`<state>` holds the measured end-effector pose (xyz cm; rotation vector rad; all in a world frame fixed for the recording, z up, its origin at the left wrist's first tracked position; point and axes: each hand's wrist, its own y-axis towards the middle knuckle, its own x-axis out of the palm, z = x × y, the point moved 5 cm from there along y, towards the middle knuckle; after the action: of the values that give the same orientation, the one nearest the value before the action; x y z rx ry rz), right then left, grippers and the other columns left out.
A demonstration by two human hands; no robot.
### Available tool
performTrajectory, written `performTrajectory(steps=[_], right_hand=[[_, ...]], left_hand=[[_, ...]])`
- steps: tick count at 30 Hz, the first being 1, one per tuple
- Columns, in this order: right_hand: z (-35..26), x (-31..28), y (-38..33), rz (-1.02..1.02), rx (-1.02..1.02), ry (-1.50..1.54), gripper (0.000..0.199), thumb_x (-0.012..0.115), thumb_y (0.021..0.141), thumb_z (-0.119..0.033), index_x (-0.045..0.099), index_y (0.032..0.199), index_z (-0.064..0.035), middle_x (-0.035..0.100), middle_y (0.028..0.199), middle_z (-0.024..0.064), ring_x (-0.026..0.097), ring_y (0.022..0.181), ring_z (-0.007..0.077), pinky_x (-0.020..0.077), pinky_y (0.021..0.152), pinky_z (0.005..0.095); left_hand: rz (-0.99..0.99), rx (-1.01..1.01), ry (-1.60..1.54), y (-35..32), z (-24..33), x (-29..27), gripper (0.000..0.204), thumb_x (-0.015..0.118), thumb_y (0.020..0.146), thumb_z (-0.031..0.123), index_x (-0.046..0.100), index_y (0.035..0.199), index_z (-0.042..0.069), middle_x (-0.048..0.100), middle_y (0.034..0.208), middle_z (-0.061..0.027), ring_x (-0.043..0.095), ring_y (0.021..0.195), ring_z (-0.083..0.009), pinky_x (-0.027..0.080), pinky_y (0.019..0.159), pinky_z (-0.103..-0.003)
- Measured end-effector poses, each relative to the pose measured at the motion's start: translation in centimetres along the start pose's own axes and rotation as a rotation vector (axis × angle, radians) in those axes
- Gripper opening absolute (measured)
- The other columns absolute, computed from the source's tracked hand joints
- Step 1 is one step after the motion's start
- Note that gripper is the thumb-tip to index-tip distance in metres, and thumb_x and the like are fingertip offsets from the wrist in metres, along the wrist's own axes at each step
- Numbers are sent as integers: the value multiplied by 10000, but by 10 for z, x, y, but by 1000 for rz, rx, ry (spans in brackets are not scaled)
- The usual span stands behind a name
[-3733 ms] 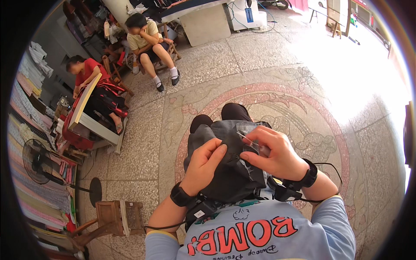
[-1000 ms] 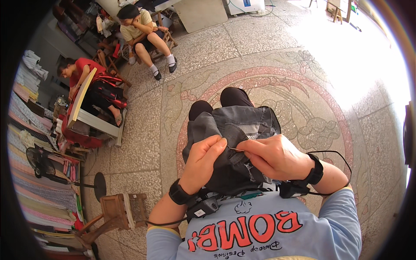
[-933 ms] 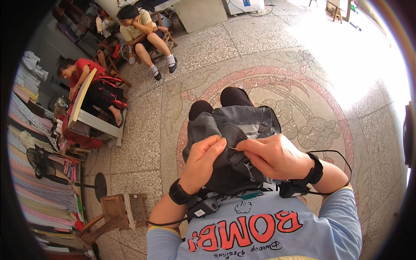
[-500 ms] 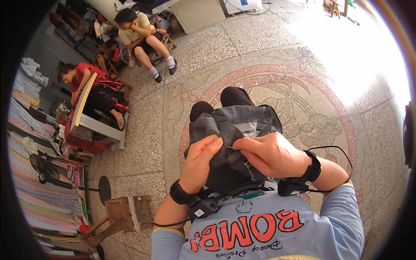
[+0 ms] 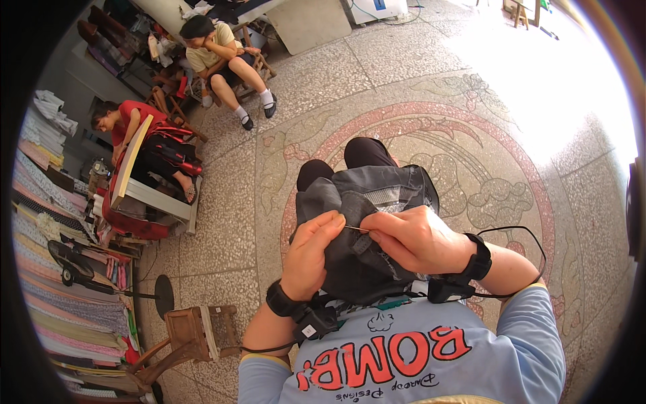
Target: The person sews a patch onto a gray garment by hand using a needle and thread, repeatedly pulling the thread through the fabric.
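Across my lap lies a dark grey garment [image 5: 404, 176], bunched up, with a lighter woven patch and frayed threads on it. My left hand [image 5: 311, 248] is closed, pinching a fold of this cloth between thumb and forefinger. In the thumb and forefinger of my right hand [image 5: 417, 237], also closed, is a thin sewing needle [image 5: 356, 229]. The needle points left, and its tip meets the cloth right beside my left fingertips. Any thread on it is too fine to make out.
Patterned stone floor [image 5: 303, 74] surrounds me. At the left stand a wooden chair [image 5: 192, 333], a black fan [image 5: 74, 262] and stacked fabrics [image 5: 67, 296]. One person in red [image 5: 138, 116] leans over a sewing table [image 5: 158, 205]; another person [image 5: 219, 57] sits farther back.
The needle lies a little lower and more of its length shows between my hands. My right hand has shifted only slightly, and the left keeps its pinch on the cloth.
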<state>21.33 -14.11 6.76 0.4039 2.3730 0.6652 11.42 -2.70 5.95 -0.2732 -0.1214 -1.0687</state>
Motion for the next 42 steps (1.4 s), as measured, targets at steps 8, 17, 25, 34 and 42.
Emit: performTrajectory(steps=[8, 17, 25, 34, 42], right_hand=[[18, 9, 5, 79, 233, 700, 163, 535, 873, -93, 491, 1010, -15, 535, 631, 10, 504, 459, 121, 377, 416, 259], [4, -185, -24, 740, -464, 1211, 151, 369, 957, -127, 460, 851, -69, 302, 570, -64, 229, 373, 16, 228, 303, 147], [71, -17, 38, 113, 659, 1001, 177, 487, 920, -204, 520, 908, -30, 429, 664, -39, 317, 446, 5, 237, 360, 161], [54, 4, 37, -28, 640, 564, 310, 531, 894, -343, 540, 766, -61, 470, 564, -52, 404, 429, 14, 293, 373, 165], [45, 18, 34, 43, 537, 572, 144, 583, 869, -196, 542, 852, -59, 471, 643, -74, 394, 519, -7, 311, 434, 161]], left_hand=[[-157, 32, -107, 3, 2, 2, 177, 449, 936, 142, 553, 966, 3, 565, 889, 25, 508, 820, -27, 407, 729, -175], [-75, 1, -55, 20, -18, -26, 219, 454, 936, 158, 573, 1016, -7, 605, 953, -2, 548, 857, -58, 428, 772, -190], [44, 61, -97, 32, -11, -26, 230, 451, 937, 164, 562, 1037, -10, 612, 964, -30, 573, 852, -80, 442, 773, -204], [-77, 83, 31, 31, -25, -27, 136, 548, 883, 120, 570, 944, -1, 580, 875, 17, 515, 819, -28, 414, 714, -181], [-66, 229, 300, 23, -22, -32, 103, 601, 809, 24, 528, 880, 30, 558, 825, 30, 519, 781, -25, 415, 669, -174]])
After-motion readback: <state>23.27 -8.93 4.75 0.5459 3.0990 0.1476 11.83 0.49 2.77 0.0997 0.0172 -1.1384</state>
